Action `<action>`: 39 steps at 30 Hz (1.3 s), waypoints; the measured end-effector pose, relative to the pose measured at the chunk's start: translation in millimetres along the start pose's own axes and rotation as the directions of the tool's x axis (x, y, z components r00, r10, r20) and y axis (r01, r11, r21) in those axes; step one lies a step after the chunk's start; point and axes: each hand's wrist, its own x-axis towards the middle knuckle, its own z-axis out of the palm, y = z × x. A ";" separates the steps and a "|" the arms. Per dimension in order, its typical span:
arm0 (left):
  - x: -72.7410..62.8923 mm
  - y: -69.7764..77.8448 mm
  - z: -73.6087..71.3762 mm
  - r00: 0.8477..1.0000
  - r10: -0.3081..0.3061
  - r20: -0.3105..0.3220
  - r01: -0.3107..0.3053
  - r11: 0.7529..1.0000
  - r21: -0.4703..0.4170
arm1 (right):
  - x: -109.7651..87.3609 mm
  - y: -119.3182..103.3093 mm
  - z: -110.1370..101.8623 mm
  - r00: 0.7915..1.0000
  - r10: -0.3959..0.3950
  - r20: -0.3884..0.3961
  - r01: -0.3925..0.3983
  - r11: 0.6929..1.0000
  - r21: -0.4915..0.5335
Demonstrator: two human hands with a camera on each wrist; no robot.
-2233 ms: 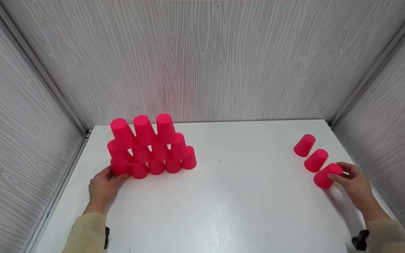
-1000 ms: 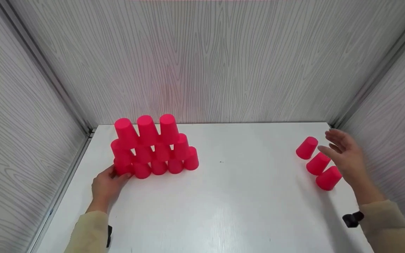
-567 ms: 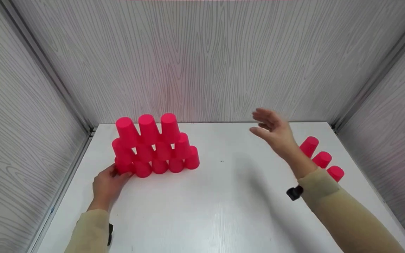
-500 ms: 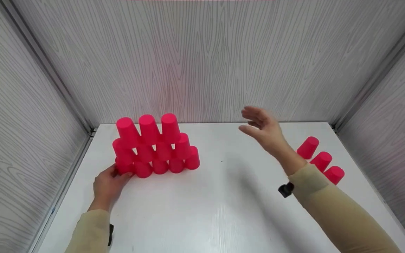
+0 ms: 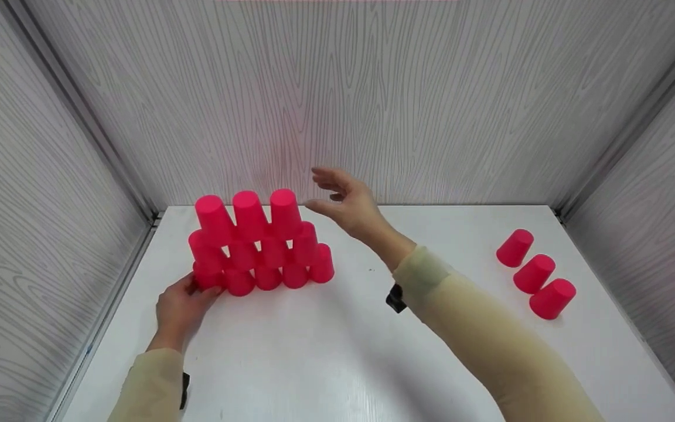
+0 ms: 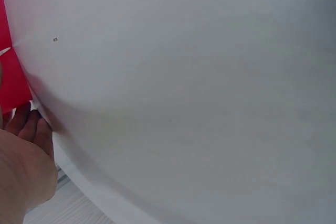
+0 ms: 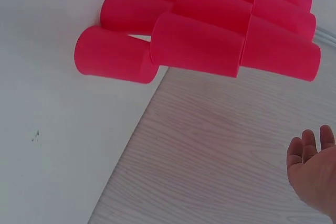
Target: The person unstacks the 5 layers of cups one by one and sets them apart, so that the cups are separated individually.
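Upside-down red plastic cups stand stacked in three tiers at the left of the white table, with three cups in the top tier. My left hand (image 5: 179,308) holds the leftmost bottom cup (image 5: 207,278) between thumb and fingers. In the left wrist view its curled fingers (image 6: 42,132) lie at the foot of the red stack (image 6: 13,85). My right hand (image 5: 349,205) is raised just right of the rightmost top cup (image 5: 285,214), thumb and fingers spread apart around nothing. The right wrist view shows that hand (image 7: 315,174) apart from the stacked cups (image 7: 197,45).
Three loose red cups stand upside down in a slanting row at the right: a far cup (image 5: 515,247), a middle cup (image 5: 534,274) and a near cup (image 5: 552,299). Grey wood-grain panels enclose the white table (image 5: 290,363) at the back (image 5: 431,105) and both sides.
My right hand has let go of the near loose cup, risen and swung left across the table to the stack's upper right. The left hand keeps its hold on the bottom cup.
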 end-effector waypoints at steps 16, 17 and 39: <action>-0.8 0.7 -0.3 1.000 0.020 -0.019 -0.019 0.999 0.043 | 10.7 7.8 48.8 0.991 0.135 0.015 -0.135 0.989 0.057; -1.3 1.3 -0.1 1.000 0.016 -0.018 -0.016 0.999 0.041 | 10.7 8.4 49.7 0.990 0.138 0.017 -0.139 0.988 0.061; 4.6 4.4 5.9 1.000 0.019 0.023 -0.020 1.000 0.021 | 0.4 8.8 -9.5 0.997 0.061 -0.055 -0.055 0.993 0.108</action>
